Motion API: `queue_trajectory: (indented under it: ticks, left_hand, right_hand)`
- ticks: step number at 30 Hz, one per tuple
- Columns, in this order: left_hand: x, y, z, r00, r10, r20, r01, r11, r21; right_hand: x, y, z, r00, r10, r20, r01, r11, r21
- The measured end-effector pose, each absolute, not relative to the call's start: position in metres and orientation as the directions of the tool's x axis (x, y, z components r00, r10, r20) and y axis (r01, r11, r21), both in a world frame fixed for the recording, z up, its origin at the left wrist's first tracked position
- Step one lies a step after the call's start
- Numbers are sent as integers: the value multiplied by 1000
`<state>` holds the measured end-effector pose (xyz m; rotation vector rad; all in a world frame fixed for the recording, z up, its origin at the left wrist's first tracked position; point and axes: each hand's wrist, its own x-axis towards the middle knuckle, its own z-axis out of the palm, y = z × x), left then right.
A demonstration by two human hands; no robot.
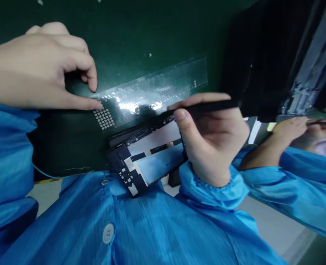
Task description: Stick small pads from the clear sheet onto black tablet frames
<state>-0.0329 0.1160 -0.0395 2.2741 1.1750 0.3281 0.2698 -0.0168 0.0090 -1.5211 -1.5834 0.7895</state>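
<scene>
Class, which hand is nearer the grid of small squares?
Left. The left hand touches the clear strip beside the grid; the right hand sits farther right, gripping a black tool.

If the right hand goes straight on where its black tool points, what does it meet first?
Its black tool would probably reach the small squares on the clear strip, near the left hand; depth unclear.

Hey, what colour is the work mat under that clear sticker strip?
The work mat is dark green, clearest in the head view.
</scene>
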Motion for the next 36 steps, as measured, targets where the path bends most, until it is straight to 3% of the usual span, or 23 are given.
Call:
queue_trajectory:
  ticks: [3,6,9,14,20,24,27,30,32,34,36]
  left_hand:
    - [-33,118,-34,685,724,-86,661,-567,492]
    - [-26,118,-26,649,726,-225,735,-522,433]
    - [-20,117,-20,626,723,-292,767,-503,398]
    - [-20,115,-18,620,729,-290,765,-481,428]
    - [-22,118,-19,623,727,-288,773,-518,365]
    - [-29,120,-20,646,724,-243,741,-516,430]
    - [-21,99,-11,626,777,-66,696,-518,498]
    - [5,52,4,613,788,59,733,-595,330]
    - [26,18,10,681,733,3,713,-663,229]
    - [44,-8,10,720,691,-64,687,-697,206]
    - [53,-20,5,722,683,-107,688,-694,212]
  right_hand:
    - [249,26,6,-304,953,3,360,117,-926]
    - [231,58,-12,-520,853,-37,317,153,-936]
    - [225,67,-27,-572,819,-47,311,163,-936]
    - [229,64,-32,-577,816,-19,307,195,-932]
    - [224,72,-28,-605,795,-48,340,203,-918]
    - [238,65,-18,-455,887,-82,102,-39,-994]
    - [274,25,-1,-111,993,-49,-20,-51,-998]
    - [317,-39,11,254,964,-80,-9,-80,-997]
    - [340,-82,10,408,898,-162,-42,-159,-986]
    - [353,-116,1,488,849,-205,-73,-194,-978]
    - [357,-138,-14,544,824,-160,-37,-167,-985]
